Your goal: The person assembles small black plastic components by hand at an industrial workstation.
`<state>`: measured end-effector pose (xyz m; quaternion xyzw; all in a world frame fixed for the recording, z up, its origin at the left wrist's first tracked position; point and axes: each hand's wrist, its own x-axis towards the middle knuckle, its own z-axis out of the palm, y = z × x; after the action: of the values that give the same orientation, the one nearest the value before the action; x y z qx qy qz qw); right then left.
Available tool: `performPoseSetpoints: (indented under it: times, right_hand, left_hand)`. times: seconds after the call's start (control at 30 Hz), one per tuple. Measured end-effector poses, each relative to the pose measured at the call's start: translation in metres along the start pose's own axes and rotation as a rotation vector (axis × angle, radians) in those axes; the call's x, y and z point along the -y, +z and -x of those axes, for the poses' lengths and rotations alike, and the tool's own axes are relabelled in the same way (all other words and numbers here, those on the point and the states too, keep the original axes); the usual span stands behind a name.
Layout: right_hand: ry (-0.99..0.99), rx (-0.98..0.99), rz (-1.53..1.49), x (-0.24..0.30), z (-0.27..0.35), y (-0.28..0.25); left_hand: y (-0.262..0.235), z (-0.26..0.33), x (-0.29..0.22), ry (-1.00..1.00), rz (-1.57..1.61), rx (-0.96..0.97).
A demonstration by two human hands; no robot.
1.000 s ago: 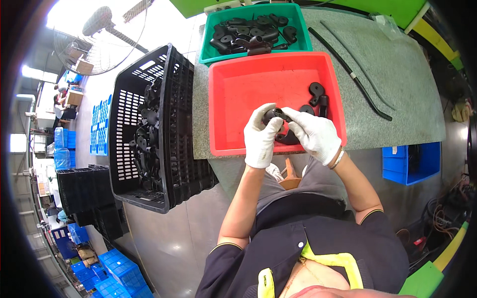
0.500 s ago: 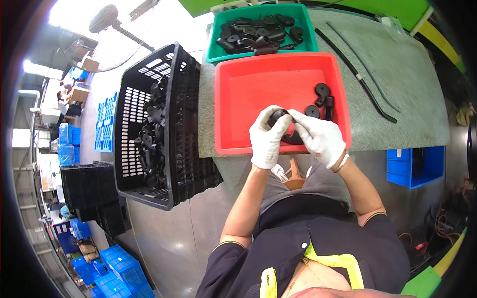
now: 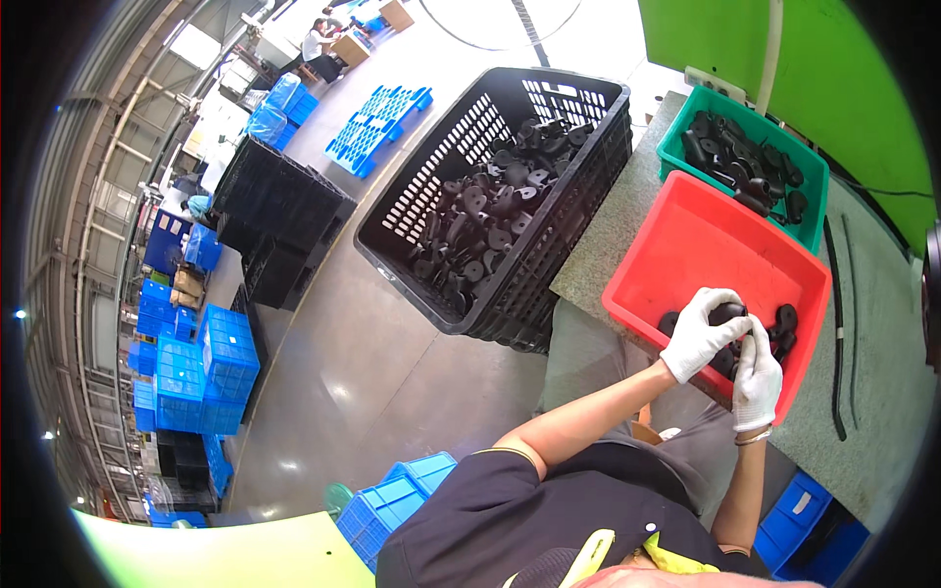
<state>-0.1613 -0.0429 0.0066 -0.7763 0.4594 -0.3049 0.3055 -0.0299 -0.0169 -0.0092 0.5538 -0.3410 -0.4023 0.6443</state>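
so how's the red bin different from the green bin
The red bin is nearer the person and mostly bare, with a few black parts at its near end, where both gloved hands work: left hand, right hand. The green bin sits farther back, looks smaller, and is filled with black parts. Both are open plastic bins on the grey table.
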Motion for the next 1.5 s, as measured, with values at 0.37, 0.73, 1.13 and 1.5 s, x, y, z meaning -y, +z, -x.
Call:
performPoseSetpoints:
  times: [0.37, 0.73, 1.13, 1.5]
  right_hand:
    - [-0.17, -0.147, 0.291, -0.021, -0.011, -0.019]
    - [-0.198, 0.237, 0.454, -0.043, -0.03, -0.032]
    - [-0.041, 0.512, 0.545, -0.044, -0.061, -0.019]
    - [0.356, 0.093, -0.905, 0.013, -0.026, -0.008]
  left_hand:
    - [-0.096, -0.006, -0.066, 0.391, -0.428, -0.368]
    - [-0.258, -0.034, -0.078, 0.178, -1.308, -0.475]
    - [-0.104, 0.008, -0.049, 0.353, -0.418, -0.337]
    - [0.0, 0.037, 0.003, 0.29, -0.065, -0.073]
